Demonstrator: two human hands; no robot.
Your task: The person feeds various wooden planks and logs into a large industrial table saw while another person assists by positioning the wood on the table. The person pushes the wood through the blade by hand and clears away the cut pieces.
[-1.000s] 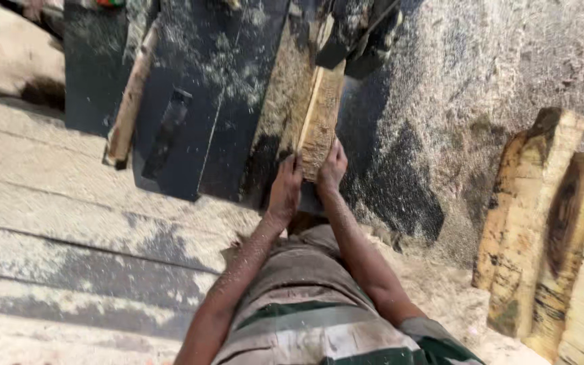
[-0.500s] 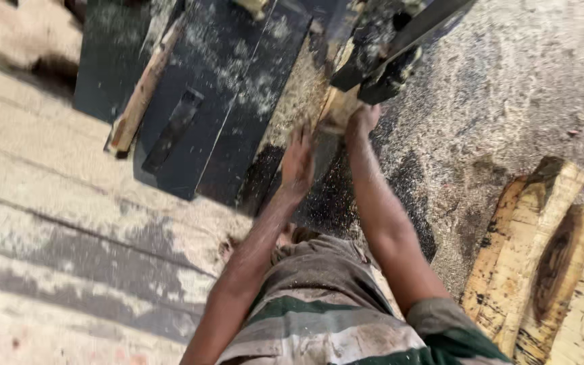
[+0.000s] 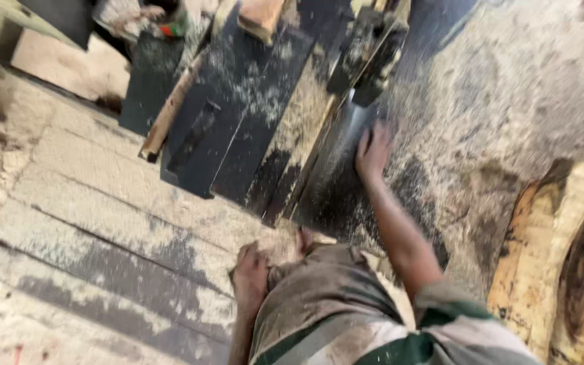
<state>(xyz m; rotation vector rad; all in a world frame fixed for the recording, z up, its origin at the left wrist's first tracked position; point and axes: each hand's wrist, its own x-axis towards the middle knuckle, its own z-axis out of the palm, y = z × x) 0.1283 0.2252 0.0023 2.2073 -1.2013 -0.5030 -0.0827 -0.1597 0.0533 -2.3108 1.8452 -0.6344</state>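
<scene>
At the far left the floor is pale planking [image 3: 69, 223] under a thick coat of sawdust, with a narrow wooden strip [image 3: 170, 108] lying aslant along the edge of the dark metal saw table [image 3: 238, 128]. Nearer the middle, the left hand [image 3: 250, 274] hangs low beside the person's dusty trousers, apart from the table; it looks loosely curled and empty, though blur keeps me from being sure. Just right of centre the band saw's guide block [image 3: 366, 54] stands over the table with the thin bright blade [image 3: 351, 125] below it, and a pale wooden piece [image 3: 261, 15] sits beyond the guide at the top of the view. The right hand [image 3: 373, 150] lies flat, fingers spread and gripping nothing, on the table surface right beside the blade, just below the guide. This reads as the close of a cut or a sweep of the table near the blade. The next move calls for drawing that palm back along the table and away from the teeth, not across them. At the far right two rough slabs of bark-edged timber [image 3: 549, 257] lean close together, well apart from both hands.
</scene>
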